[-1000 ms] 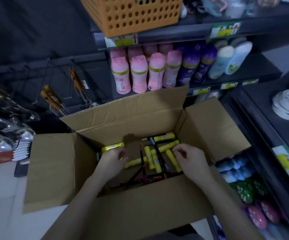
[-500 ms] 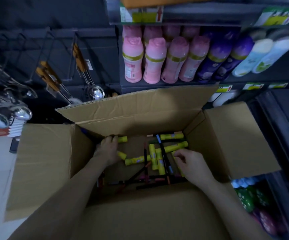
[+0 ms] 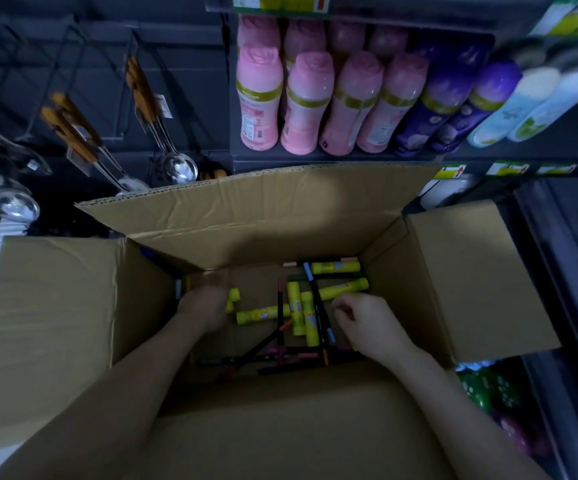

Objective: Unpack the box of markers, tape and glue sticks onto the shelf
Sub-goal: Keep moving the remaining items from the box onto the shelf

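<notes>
Head cam: the left hand (image 3: 201,311) has pulled back from the far-left corner of the box (image 3: 263,216), blurry fingers wrapped round a yellow glue stick (image 3: 233,295). The right hand (image 3: 372,325) has barely budged, curled over the markers (image 3: 316,299). Can't tell if it holds anything. Guess they're still gathering, nothing shelved.

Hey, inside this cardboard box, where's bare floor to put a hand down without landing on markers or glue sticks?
The box floor is bare by the far wall, between the left hand and the glue sticks in the middle. The right half is crowded with crossed glue sticks and markers, which also line the near wall beside the right hand.
</notes>
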Demonstrator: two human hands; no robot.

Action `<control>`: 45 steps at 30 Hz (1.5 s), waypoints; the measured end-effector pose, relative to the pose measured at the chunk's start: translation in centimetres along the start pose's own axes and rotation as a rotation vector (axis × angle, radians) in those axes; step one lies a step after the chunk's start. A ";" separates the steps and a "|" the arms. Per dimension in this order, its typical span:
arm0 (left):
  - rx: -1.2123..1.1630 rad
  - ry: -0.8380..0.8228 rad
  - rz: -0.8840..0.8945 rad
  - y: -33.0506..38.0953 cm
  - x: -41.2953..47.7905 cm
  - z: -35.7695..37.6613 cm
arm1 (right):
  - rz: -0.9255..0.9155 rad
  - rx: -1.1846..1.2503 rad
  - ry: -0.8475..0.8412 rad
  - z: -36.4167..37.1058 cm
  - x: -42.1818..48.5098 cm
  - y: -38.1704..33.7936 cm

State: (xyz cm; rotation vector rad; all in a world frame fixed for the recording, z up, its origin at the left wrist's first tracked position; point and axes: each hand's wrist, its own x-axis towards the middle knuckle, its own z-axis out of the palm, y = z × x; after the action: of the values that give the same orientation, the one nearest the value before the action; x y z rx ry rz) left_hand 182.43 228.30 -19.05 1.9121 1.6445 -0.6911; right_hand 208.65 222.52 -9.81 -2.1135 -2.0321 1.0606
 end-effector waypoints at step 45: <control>-0.840 0.166 -0.072 4.3 -5.0 -4.4 | 0.188 0.582 0.096 -2.3 3.6 -1.1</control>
State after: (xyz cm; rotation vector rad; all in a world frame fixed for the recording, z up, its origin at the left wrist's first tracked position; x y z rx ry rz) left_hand 186.19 227.18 -12.18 1.3142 1.7215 0.1543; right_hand 208.54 226.87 -9.14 -2.0038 -1.2819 1.3374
